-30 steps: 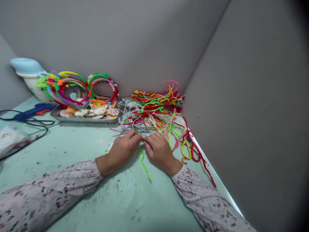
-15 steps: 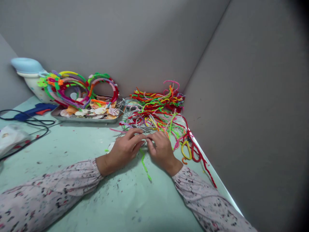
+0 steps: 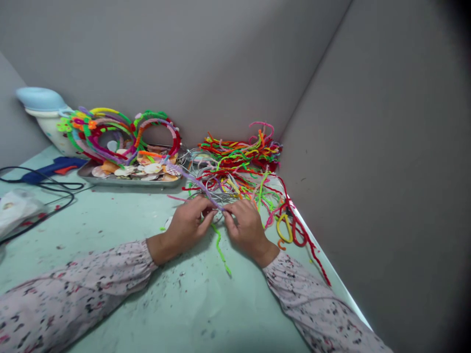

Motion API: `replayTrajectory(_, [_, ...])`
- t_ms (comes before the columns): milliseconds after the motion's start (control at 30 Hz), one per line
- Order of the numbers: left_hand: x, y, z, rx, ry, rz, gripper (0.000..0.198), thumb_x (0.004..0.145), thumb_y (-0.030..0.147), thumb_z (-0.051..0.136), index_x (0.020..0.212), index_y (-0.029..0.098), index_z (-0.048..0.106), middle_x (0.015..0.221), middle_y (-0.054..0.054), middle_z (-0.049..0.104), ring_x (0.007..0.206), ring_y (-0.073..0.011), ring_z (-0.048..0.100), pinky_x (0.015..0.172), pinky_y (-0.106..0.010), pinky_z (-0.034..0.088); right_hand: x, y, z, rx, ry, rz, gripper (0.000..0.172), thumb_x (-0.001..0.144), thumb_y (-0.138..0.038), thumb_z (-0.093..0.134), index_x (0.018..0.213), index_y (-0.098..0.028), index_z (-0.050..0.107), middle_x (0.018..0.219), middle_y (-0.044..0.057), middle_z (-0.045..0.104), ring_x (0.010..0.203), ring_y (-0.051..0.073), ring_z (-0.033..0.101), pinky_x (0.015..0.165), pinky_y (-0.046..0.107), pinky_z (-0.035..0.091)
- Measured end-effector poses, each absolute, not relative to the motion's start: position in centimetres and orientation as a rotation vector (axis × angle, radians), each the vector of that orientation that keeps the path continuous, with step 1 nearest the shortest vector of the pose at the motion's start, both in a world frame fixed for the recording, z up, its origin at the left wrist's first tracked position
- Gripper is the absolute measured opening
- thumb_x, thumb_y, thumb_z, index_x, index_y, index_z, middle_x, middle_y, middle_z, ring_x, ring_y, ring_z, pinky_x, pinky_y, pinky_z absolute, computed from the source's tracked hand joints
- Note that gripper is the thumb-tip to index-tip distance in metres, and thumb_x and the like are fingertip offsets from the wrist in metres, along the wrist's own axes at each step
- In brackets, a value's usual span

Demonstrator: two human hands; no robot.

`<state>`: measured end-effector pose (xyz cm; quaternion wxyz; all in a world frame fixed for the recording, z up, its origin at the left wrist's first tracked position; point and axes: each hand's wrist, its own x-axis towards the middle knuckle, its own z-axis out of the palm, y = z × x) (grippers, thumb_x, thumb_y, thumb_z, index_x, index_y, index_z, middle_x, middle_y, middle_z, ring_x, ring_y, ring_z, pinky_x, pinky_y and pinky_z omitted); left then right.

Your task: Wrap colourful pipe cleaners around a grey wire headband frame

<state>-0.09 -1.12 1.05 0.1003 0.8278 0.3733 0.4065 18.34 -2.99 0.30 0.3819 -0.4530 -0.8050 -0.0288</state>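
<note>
Over the middle of the table my hands meet almost fingertip to fingertip. Between my right thumb and forefinger, my right hand (image 3: 246, 228) pinches the near end of a purple pipe cleaner (image 3: 195, 182). Its free length slants up and left past the tray's corner. My left hand (image 3: 188, 223) has thumb and fingers closed just left of that pinch; what they grip is too small and covered to make out. A thin wire shows by the fingertips. Below, a bright green pipe cleaner (image 3: 220, 247) trails toward me, its upper end hidden by my fingers.
Beyond my hands lie a wire tangle (image 3: 209, 179) and a heap of coloured pipe cleaners (image 3: 243, 152). Yellow-and-red-handled scissors (image 3: 284, 229) rest at right. A metal tray (image 3: 132, 183) holds shells and fuzzy hoops (image 3: 110, 120). A blue glue gun (image 3: 47, 169) and black cable (image 3: 68, 196) lie left.
The purple pipe cleaner now stretches up and left from the fingertips. My left fingers have drawn back slightly and curled; my right hand has stayed nearly still.
</note>
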Motion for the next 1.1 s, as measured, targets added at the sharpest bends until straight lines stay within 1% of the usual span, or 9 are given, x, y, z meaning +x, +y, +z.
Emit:
replayTrajectory(100, [0.0, -1.2, 1.1, 2.442, 1.118, 1.253, 0.013, 0.087, 0.016, 0.054, 0.099, 0.017, 0.056, 0.091, -0.004, 0.055, 0.078, -0.0142, 0.054, 0.068, -0.026, 0.047, 18.3, -3.0, 0.2, -1.169, -2.091, -0.062, 0.017, 0.093, -0.024, 0.048, 0.097, -0.018, 0.063, 0.086, 0.007, 0.064, 0.087, 0.023, 0.053, 0.08, 0.038, 0.039])
replayTrajectory(200, [0.0, -1.0, 1.0, 2.453, 1.167, 1.242, 0.023, 0.085, 0.016, 0.057, 0.108, 0.016, 0.056, 0.105, -0.009, 0.054, 0.092, -0.0175, 0.056, 0.074, -0.028, 0.05, 18.4, -3.0, 0.2, -1.174, -2.11, -0.062, 0.017, 0.093, -0.024, 0.048, 0.097, -0.018, 0.063, 0.086, 0.007, 0.063, 0.088, 0.023, 0.053, 0.079, 0.037, 0.038])
replayTrajectory(267, [0.0, -0.9, 0.8, 2.479, 1.153, 1.222, 0.021, 0.086, 0.016, 0.057, 0.106, 0.017, 0.059, 0.107, -0.009, 0.055, 0.098, -0.0191, 0.056, 0.079, -0.03, 0.051, 18.3, -3.0, 0.2, -1.178, -2.128, -0.068, 0.017, 0.093, -0.024, 0.049, 0.097, -0.018, 0.064, 0.085, 0.007, 0.062, 0.087, 0.023, 0.052, 0.078, 0.037, 0.038])
replayTrajectory(333, [-0.1, -0.6, 0.6, 2.517, 1.08, 1.198, 0.018, 0.088, 0.016, 0.054, 0.103, 0.018, 0.063, 0.106, -0.008, 0.058, 0.1, -0.0188, 0.057, 0.084, -0.032, 0.05, 18.3, -3.1, 0.2, -1.181, -2.14, -0.071, 0.016, 0.092, -0.023, 0.05, 0.096, -0.019, 0.064, 0.085, 0.007, 0.062, 0.087, 0.023, 0.052, 0.078, 0.037, 0.038])
replayTrajectory(433, [-0.2, -0.4, 0.3, 2.536, 0.985, 1.177, 0.018, 0.09, 0.015, 0.052, 0.1, 0.019, 0.066, 0.1, -0.007, 0.064, 0.098, -0.0181, 0.06, 0.085, -0.032, 0.051, 18.3, -3.1, 0.3, -1.171, -2.137, -0.05, 0.014, 0.09, -0.021, 0.051, 0.094, -0.019, 0.064, 0.086, 0.007, 0.063, 0.089, 0.023, 0.052, 0.08, 0.038, 0.038])
replayTrajectory(633, [-0.2, -0.3, 0.2, 2.428, 1.021, 1.162, 0.016, 0.089, 0.014, 0.05, 0.097, 0.017, 0.063, 0.099, -0.007, 0.066, 0.095, -0.0183, 0.061, 0.085, -0.033, 0.051, 18.4, -3.0, 0.2, -1.164, -2.064, -0.005, 0.015, 0.087, -0.021, 0.055, 0.099, -0.019, 0.063, 0.09, 0.007, 0.064, 0.092, 0.024, 0.053, 0.083, 0.039, 0.039])
replayTrajectory(767, [-0.2, -0.2, 0.2, 2.381, 1.067, 1.12, 0.014, 0.089, 0.014, 0.051, 0.095, 0.017, 0.062, 0.096, -0.007, 0.066, 0.09, -0.0182, 0.061, 0.081, -0.032, 0.05, 18.4, -2.9, 0.1, -1.204, -2.087, -0.019, 0.014, 0.089, -0.022, 0.052, 0.095, -0.018, 0.064, 0.086, 0.007, 0.063, 0.089, 0.023, 0.053, 0.081, 0.038, 0.039])
replayTrajectory(900, [-0.3, 0.0, 0.3, 2.364, 1.075, 1.092, 0.013, 0.088, 0.015, 0.051, 0.094, 0.016, 0.064, 0.094, -0.006, 0.068, 0.088, -0.0175, 0.063, 0.079, -0.03, 0.05, 18.4, -2.9, 0.1, -1.214, -2.141, -0.038, 0.017, 0.092, -0.024, 0.048, 0.092, -0.018, 0.064, 0.085, 0.007, 0.062, 0.088, 0.022, 0.052, 0.082, 0.037, 0.038])
replayTrajectory(1100, [-0.3, 0.1, 0.5, 2.419, 1.101, 1.052, 0.013, 0.086, 0.013, 0.053, 0.088, 0.016, 0.066, 0.087, -0.006, 0.07, 0.081, -0.018, 0.064, 0.073, -0.029, 0.051, 18.5, -2.9, 0.2, -1.221, -2.185, -0.045, 0.017, 0.093, -0.023, 0.048, 0.091, -0.018, 0.064, 0.084, 0.007, 0.06, 0.086, 0.022, 0.05, 0.082, 0.037, 0.037])
